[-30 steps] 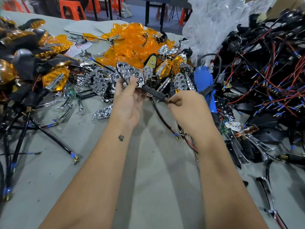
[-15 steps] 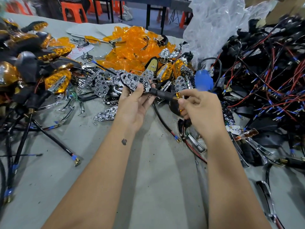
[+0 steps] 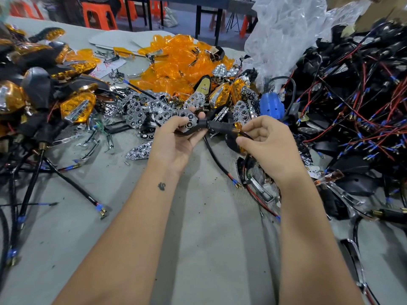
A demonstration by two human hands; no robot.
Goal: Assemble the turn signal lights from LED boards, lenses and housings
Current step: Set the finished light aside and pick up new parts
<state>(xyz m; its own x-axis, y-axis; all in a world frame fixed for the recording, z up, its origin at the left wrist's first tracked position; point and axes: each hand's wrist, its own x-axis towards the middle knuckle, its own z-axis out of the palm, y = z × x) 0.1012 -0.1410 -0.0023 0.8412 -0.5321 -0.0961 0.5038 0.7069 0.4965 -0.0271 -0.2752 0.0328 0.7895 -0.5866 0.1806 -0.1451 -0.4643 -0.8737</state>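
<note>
My left hand [image 3: 176,139] grips a black housing with a chrome honeycomb reflector [image 3: 176,117] set in it, palm up above the table centre. The housing's black rubber stem [image 3: 217,125] points right and ends in a brass threaded tip [image 3: 234,130]. At that tip my right hand [image 3: 266,142] pinches the thin red and black wire [image 3: 247,135] between thumb and forefinger. An amber lens piece shows partly behind the right fingers. A black cable [image 3: 217,159] hangs from the stem down to the table.
Loose amber lenses [image 3: 176,62] are heaped at the back, chrome reflectors [image 3: 136,106] in front of them. Finished amber lights [image 3: 77,106] lie left, black housings with red wires [image 3: 352,106] right. A blue tool [image 3: 272,104] and clear plastic bag [image 3: 286,29] sit behind. Grey table cloth [image 3: 198,238] lies near me.
My left hand turned the reflector flatter and lowered it. My right hand opened up from a fist round the stem and moved to the brass tip, pinching the wire.
</note>
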